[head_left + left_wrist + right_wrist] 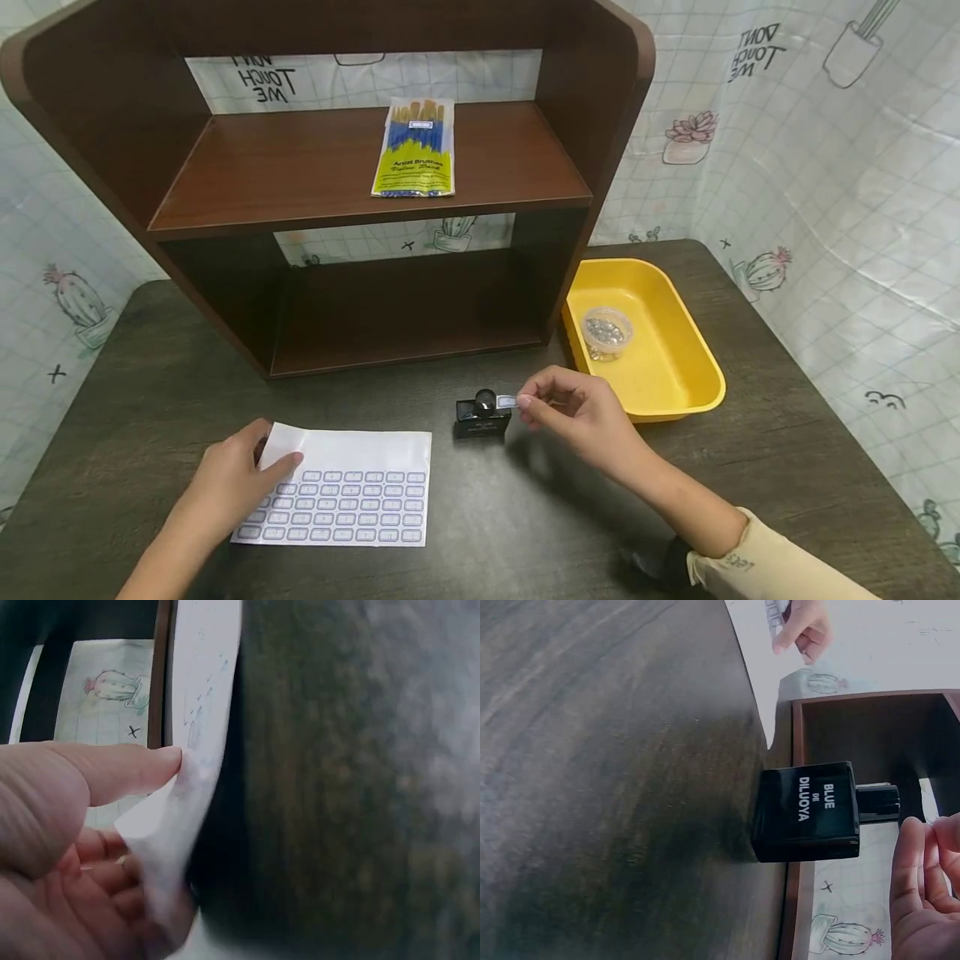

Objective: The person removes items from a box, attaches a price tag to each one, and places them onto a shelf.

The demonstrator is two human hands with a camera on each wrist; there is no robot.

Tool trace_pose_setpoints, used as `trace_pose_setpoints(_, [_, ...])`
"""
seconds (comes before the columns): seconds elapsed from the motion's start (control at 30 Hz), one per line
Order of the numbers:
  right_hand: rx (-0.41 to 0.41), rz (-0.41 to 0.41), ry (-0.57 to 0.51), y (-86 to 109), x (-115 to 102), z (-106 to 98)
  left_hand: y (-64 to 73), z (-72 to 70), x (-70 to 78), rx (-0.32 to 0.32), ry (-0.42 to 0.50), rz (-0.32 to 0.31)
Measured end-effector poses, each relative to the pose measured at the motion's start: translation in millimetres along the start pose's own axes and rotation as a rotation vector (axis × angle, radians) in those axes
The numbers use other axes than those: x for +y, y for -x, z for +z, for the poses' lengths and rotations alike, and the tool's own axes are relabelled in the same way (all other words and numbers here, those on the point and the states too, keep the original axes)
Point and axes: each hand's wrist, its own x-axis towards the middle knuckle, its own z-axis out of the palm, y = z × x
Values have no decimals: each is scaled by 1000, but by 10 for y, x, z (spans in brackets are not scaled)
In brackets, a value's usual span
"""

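Right grip (pixel 588 417) pinches a label (pixel 507 402) near the bottle (pixel 482 427), left grip (pixel 232 473) a label sheet (pixel 348 492).

White with a blue border, that's the label (pixel 507 402) in the right fingers (pixel 553 382)! Just beside them, a glossy black bottle (pixel 806 844), lettered white. Over at the left fingers (pixel 251 434), a white sheet (pixel 352 448), patterned with rows of blue-outlined boxes (pixel 349 504). Beyond the right fingers, a bright yellow tray (pixel 663 350); beyond both sets, a dark-brown shelf (pixel 405 304); and beneath them, dark grey-brown woodgrain on the table (pixel 487 533).
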Motion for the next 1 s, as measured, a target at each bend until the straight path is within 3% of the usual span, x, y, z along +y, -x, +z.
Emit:
trace_pose_setpoints(0.17, [-15, -13, -4, 37, 34, 13, 29, 17, 77, 98, -151, -23])
trace_pose_setpoints(0.3, [-21, 3, -4, 67, 49, 22, 82, 61, 217, 264, -225, 69])
trace_pose_setpoints(0.4, [-30, 4, -12, 84, 65, 40, 109, 79, 398, 303, -178, 183])
trace_pose_setpoints(0.57, [-38, -12, 9, 105, 94, 73, 75, 141, 722, 195, -45, 354])
trace_pose_setpoints(0.7, [-42, -15, 64, 129, 115, 105, -7, 254, 936, 112, 10, 465])
trace_pose_setpoints(0.83, [-44, -13, 103, 151, 132, 144, -102, 374, 1118, 52, 61, 539])
trace_pose_setpoints(1.0, [-43, -8, 150, 176, 156, 198, -205, 510, 1289, -35, 132, 567])
